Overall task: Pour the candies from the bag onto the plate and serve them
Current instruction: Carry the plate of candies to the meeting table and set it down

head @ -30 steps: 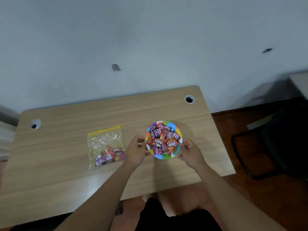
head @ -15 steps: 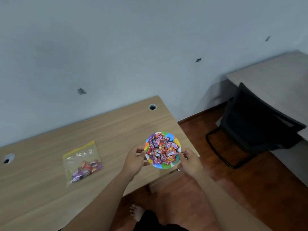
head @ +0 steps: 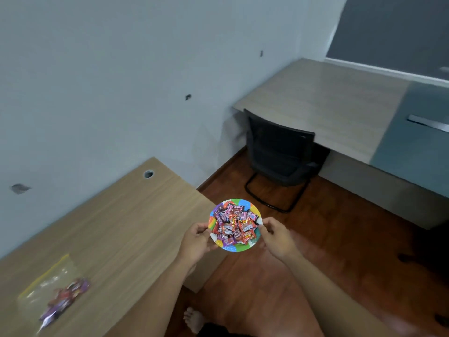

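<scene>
A small round plate [head: 241, 202] with a many-coloured rim is heaped with wrapped candies [head: 234, 225], red, orange and purple. I hold it level in the air, past the right end of the wooden table [head: 116, 229] and above the floor. My left hand [head: 195, 243] pinches the plate's left rim and my right hand [head: 277, 237] pinches its right rim. The clear zip bag [head: 52, 290] with a yellow seal lies flat on the table at the lower left, with a few candies inside.
A black chair [head: 279, 152] stands ahead on the reddish wooden floor [head: 340, 251], tucked against a long pale desk [head: 328, 103] along the right wall. A bare foot [head: 194, 321] shows below the plate. A grey wall runs behind the table.
The plate has left the table and moved right, held by both hands. My view has turned right, so the bag slid to the lower left and the chair and desk came into sight.
</scene>
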A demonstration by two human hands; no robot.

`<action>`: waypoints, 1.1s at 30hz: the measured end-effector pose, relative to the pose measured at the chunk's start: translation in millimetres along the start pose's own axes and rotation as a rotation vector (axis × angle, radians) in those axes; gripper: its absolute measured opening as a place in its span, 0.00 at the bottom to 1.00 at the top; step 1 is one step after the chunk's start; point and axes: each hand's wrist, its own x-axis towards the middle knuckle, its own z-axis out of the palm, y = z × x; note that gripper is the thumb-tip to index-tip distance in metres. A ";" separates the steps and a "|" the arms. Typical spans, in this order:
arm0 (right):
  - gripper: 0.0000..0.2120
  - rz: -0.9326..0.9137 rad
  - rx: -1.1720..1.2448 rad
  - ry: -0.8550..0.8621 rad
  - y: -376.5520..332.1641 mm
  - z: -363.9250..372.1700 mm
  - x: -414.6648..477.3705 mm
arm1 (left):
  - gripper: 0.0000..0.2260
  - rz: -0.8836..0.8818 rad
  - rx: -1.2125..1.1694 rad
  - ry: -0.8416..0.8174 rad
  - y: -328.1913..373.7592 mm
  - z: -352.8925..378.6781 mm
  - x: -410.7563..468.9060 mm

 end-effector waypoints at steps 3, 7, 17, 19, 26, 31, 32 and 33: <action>0.07 0.053 0.050 0.078 22.1 -36.1 -12.4 | 0.05 0.004 0.044 -0.081 7.3 43.6 -0.1; 0.08 0.095 0.087 0.175 50.4 -76.0 -25.9 | 0.05 0.030 0.135 -0.168 13.3 95.7 0.8; 0.07 0.187 0.228 0.388 107.4 -157.9 -28.7 | 0.05 0.064 0.259 -0.362 34.0 218.5 19.6; 0.08 0.211 0.237 0.418 118.8 -174.7 -18.0 | 0.05 0.056 0.279 -0.396 38.8 246.3 32.2; 0.07 0.288 0.285 0.475 137.5 -232.8 33.8 | 0.08 0.050 0.307 -0.479 67.8 329.8 80.9; 0.07 0.346 0.259 0.536 142.1 -271.6 75.7 | 0.08 0.078 0.368 -0.550 96.2 388.0 121.0; 0.07 0.361 0.260 0.551 143.5 -277.1 82.7 | 0.08 0.075 0.378 -0.568 101.9 398.5 128.9; 0.07 0.372 0.270 0.568 145.9 -281.8 89.8 | 0.07 0.072 0.383 -0.586 107.9 408.5 136.6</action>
